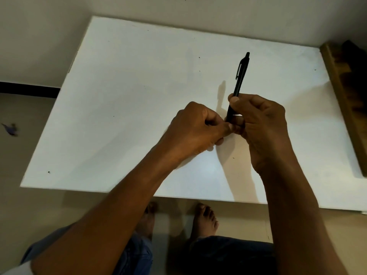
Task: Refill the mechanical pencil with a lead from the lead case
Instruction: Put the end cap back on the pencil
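The mechanical pencil (240, 76) is plain black from clip to barrel; the table (139, 96) under it is flat white (a few tiny dark specks); right of the table, a brown wooden strip (341, 100); below its near edge, blue denim trousers (139, 253).

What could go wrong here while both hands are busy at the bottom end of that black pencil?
The left hand is pinched right at the lower tip of the pencil, which the right hand holds upright above the white table. Any thin lead there is hidden by the fingers and could snap if pushed at an angle. A dropped piece might roll off the table's near edge onto the floor.
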